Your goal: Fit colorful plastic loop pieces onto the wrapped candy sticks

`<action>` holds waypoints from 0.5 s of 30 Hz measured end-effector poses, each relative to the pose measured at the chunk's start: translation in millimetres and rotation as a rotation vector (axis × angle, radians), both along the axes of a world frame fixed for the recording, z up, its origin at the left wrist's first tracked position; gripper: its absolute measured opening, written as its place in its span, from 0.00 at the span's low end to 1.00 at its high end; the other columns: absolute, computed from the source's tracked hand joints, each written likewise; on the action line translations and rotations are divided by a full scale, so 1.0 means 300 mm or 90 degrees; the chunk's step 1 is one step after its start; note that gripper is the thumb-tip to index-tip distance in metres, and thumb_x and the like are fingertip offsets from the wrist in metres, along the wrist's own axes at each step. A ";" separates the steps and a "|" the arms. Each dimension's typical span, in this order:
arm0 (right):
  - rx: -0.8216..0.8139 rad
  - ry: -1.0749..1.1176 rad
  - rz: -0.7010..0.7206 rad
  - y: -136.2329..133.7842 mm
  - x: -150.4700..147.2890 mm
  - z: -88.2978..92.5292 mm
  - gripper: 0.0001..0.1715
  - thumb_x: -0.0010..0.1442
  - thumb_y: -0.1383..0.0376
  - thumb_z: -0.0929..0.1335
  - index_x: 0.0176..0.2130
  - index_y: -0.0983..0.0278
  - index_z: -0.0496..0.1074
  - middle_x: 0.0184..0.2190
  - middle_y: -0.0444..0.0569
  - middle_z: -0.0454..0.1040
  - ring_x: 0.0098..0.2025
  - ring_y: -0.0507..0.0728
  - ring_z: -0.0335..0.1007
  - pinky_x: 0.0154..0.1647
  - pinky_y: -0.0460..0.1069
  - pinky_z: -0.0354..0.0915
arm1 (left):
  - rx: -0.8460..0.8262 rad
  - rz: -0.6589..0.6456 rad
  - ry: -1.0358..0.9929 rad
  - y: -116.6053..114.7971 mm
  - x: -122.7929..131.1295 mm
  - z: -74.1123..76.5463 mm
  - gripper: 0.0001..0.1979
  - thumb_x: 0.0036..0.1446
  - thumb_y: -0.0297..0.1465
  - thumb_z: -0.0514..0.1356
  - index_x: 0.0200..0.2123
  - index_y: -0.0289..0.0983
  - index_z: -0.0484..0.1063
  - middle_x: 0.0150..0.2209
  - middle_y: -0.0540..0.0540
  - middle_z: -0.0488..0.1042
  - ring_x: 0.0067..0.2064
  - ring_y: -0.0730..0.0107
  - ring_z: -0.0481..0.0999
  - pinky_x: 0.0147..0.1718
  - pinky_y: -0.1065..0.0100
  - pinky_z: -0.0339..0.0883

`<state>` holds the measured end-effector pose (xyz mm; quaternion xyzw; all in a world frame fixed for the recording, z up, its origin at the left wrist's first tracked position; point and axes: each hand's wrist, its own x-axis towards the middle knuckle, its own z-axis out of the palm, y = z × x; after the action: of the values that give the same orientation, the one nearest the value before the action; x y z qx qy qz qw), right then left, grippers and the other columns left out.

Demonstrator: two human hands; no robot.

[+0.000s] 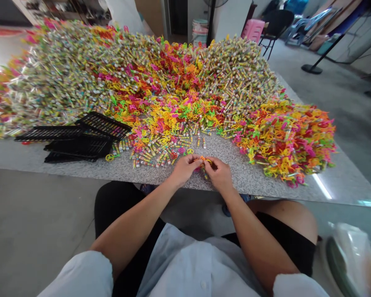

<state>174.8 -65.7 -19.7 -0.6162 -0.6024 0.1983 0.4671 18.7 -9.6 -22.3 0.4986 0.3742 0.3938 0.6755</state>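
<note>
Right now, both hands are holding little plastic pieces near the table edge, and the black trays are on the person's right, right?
Not quite: the head view shows the black trays on the person's left. The left hand and right hand are indeed holding little plastic pieces near the table edge.

A small, bright orange piece (pixel 202 158), its outline partly hidden, is pinched between both hands (pixel 185 169).

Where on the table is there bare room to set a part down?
Bare tabletop shows between the right hand and the right-hand heap, and in a narrow strip nearer the person than the black trays. Beyond the left hand, colorful pieces crowd it.
</note>
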 end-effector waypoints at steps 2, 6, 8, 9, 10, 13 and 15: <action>-0.017 0.022 0.002 0.000 -0.004 -0.004 0.17 0.65 0.55 0.66 0.46 0.61 0.78 0.35 0.47 0.81 0.32 0.55 0.74 0.38 0.50 0.68 | -0.032 0.004 -0.021 -0.003 0.000 0.004 0.15 0.52 0.38 0.70 0.38 0.34 0.78 0.35 0.47 0.78 0.36 0.72 0.75 0.40 0.68 0.69; -0.061 0.115 0.018 0.011 0.003 -0.016 0.18 0.64 0.52 0.66 0.44 0.62 0.77 0.33 0.48 0.80 0.31 0.56 0.74 0.34 0.49 0.69 | -0.157 -0.019 -0.092 0.002 -0.008 0.008 0.16 0.47 0.37 0.73 0.35 0.33 0.77 0.33 0.47 0.77 0.34 0.72 0.75 0.39 0.66 0.70; -0.093 0.178 0.049 0.021 0.018 -0.022 0.18 0.63 0.52 0.67 0.43 0.62 0.77 0.32 0.48 0.80 0.30 0.56 0.74 0.33 0.49 0.70 | -0.196 -0.047 -0.116 0.009 -0.015 0.007 0.17 0.46 0.36 0.74 0.35 0.33 0.77 0.33 0.46 0.77 0.34 0.72 0.75 0.39 0.66 0.71; -0.114 0.213 0.069 0.026 0.027 -0.024 0.19 0.62 0.51 0.68 0.42 0.62 0.77 0.32 0.48 0.80 0.29 0.55 0.74 0.32 0.49 0.70 | -0.209 -0.057 -0.122 0.012 -0.019 0.006 0.17 0.45 0.36 0.75 0.35 0.32 0.77 0.34 0.46 0.77 0.34 0.72 0.76 0.39 0.66 0.71; -0.135 0.247 0.090 0.031 0.036 -0.025 0.19 0.62 0.51 0.68 0.42 0.63 0.77 0.31 0.48 0.80 0.28 0.55 0.74 0.32 0.49 0.71 | -0.218 -0.063 -0.125 0.015 -0.022 0.005 0.17 0.45 0.35 0.75 0.35 0.32 0.78 0.34 0.46 0.78 0.34 0.72 0.76 0.39 0.66 0.71; -0.177 0.300 0.132 0.040 0.056 -0.026 0.22 0.61 0.49 0.69 0.43 0.64 0.77 0.30 0.47 0.79 0.26 0.54 0.73 0.30 0.49 0.71 | -0.221 -0.070 -0.119 0.018 -0.025 0.004 0.16 0.45 0.35 0.75 0.36 0.33 0.79 0.34 0.46 0.78 0.34 0.72 0.76 0.38 0.68 0.70; -0.172 0.265 0.130 0.036 0.058 -0.025 0.22 0.63 0.49 0.67 0.43 0.64 0.77 0.30 0.47 0.79 0.27 0.55 0.74 0.31 0.50 0.72 | -0.208 -0.068 -0.110 0.015 -0.020 0.003 0.16 0.46 0.35 0.75 0.35 0.33 0.79 0.34 0.46 0.78 0.34 0.72 0.76 0.37 0.68 0.70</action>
<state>192.1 -55.0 -27.2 -0.5551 -0.5204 0.4454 0.4719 12.6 -5.2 -21.3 0.3659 0.3469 0.3323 0.7971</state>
